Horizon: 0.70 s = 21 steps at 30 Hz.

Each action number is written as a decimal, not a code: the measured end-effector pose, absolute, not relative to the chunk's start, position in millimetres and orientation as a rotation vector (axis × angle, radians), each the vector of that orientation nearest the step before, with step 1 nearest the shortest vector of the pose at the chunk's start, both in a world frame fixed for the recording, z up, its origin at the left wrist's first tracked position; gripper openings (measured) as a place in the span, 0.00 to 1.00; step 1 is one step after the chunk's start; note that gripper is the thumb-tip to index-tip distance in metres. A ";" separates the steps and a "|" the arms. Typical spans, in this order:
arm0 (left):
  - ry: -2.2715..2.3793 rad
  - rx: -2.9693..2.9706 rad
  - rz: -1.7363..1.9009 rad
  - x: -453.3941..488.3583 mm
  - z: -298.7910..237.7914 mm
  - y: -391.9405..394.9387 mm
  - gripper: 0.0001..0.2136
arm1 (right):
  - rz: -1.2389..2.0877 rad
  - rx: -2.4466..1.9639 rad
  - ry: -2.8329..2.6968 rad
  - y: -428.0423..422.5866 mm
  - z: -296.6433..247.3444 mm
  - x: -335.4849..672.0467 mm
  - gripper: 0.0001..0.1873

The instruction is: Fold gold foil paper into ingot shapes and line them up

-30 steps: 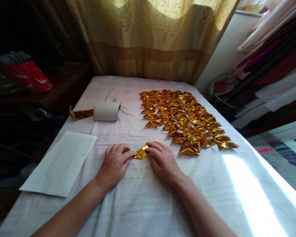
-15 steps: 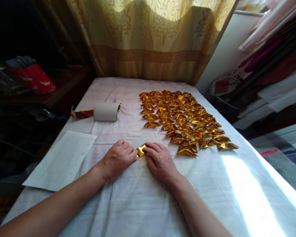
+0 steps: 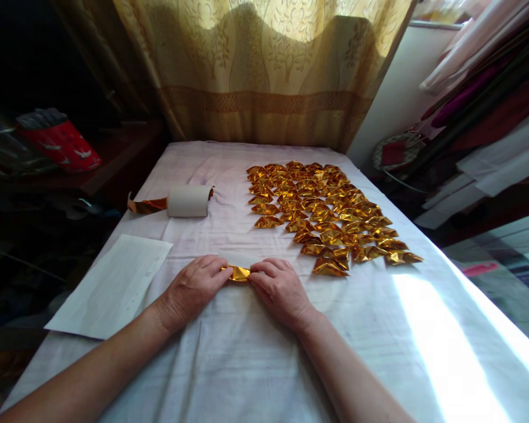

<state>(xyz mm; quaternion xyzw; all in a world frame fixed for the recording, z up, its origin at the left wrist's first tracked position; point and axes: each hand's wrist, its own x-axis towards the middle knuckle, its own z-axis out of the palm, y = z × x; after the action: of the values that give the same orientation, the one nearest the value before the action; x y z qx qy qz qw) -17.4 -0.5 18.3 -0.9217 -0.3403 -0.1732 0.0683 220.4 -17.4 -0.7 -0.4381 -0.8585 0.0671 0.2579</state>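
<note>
The left hand (image 3: pixel 196 286) and right hand (image 3: pixel 283 291) pinch opposite ends of a gold foil strip (image 3: pixel 239 274), low over the white tablecloth (image 3: pixel 238 364). Folded foil pieces (image 3: pixel 321 215) occupy the right side. Left: white roll (image 3: pixel 187 201); printed sheet (image 3: pixel 114 288), near corner obscured by the left forearm (image 3: pixel 101 364).

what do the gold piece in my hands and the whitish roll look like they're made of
Small folded gold piece: probably thin foil or foil-coated paper, glossy, judging by its bright glints and creases. Whitish cylindrical roll: perhaps paper or thin card, matte, since its outside shows soft shading.
</note>
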 end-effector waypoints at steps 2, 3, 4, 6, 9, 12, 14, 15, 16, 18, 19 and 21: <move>-1.083 -2.811 -0.569 -11.8 15.8 -13.6 0.13 | 0.224 -1.158 -2.349 -20.5 2.8 216.8 0.08; -1.095 -2.844 -0.596 -8.7 14.4 -19.5 0.14 | 0.239 -1.153 -2.352 -21.4 3.9 215.7 0.07; -1.117 -2.871 -0.625 -5.8 12.9 -24.6 0.14 | 0.249 -1.155 -2.353 -21.9 4.5 215.3 0.07; -1.178 -2.877 -0.679 -1.7 9.1 -31.8 0.13 | 0.270 -1.158 -2.361 -21.7 4.5 216.2 0.06; -1.235 -2.834 -0.720 -0.4 3.3 -35.7 0.13 | 0.309 -1.172 -2.350 -19.9 2.1 220.5 0.06; -1.226 -2.823 -0.720 -1.7 0.0 -35.2 0.13 | 0.334 -1.200 -2.293 -17.5 -1.4 224.5 0.06; -1.211 -2.824 -0.720 -2.4 -0.5 -34.5 0.13 | 0.342 -1.213 -2.259 -16.0 -3.2 224.9 0.06; -1.205 -2.824 -0.721 -2.5 -0.3 -34.3 0.13 | 0.344 -1.219 -2.245 -15.4 -3.8 224.2 0.05; -1.200 -2.821 -0.726 -2.5 0.1 -34.2 0.13 | 0.348 -1.230 -2.233 -14.9 -4.2 223.1 0.05; -1.197 -2.815 -0.732 -2.3 0.9 -34.3 0.13 | 0.367 -1.270 -2.203 -14.2 -4.5 219.8 0.05; -1.194 -2.812 -0.737 -2.3 1.4 -34.5 0.13 | 0.380 -1.296 -2.183 -13.9 -4.6 218.0 0.05; -1.189 -2.810 -0.740 -2.2 2.0 -35.0 0.12 | 0.399 -1.351 -2.138 -13.6 -4.9 214.5 0.06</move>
<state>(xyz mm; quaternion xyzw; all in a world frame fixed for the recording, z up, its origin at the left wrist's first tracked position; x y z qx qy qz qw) -2.2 -35.0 2.0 -0.8950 -0.3788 -0.2356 0.0012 214.5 -13.6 -4.9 -0.5056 -0.8000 0.1493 0.2865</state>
